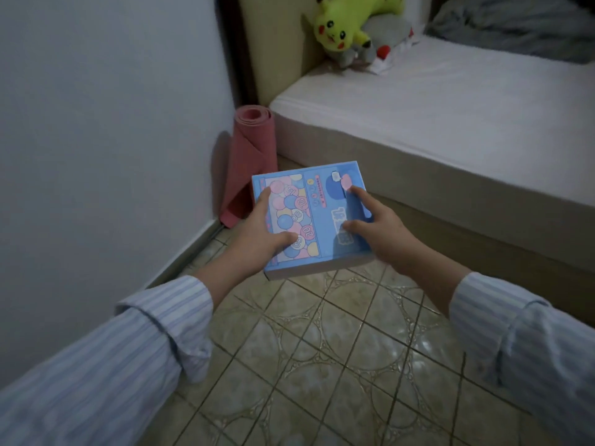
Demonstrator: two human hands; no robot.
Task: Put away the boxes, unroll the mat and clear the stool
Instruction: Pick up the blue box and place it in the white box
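Note:
I hold a flat light-blue box (317,204) printed with numbered pastel balloons, level above the tiled floor. My left hand (260,235) grips its left edge with the thumb on top. My right hand (375,225) grips its right edge, fingers spread over the lid. Behind the box, a rolled pink mat (249,156) stands upright in the corner between the wall and the bed, its loose end trailing onto the floor. No stool is in view.
A bed (450,101) with a white sheet fills the right side, its beige base running along the floor. A yellow plush toy (343,25) and a grey blanket (515,24) lie on it. A white wall (106,123) bounds the left. Patterned floor tiles (322,365) lie below.

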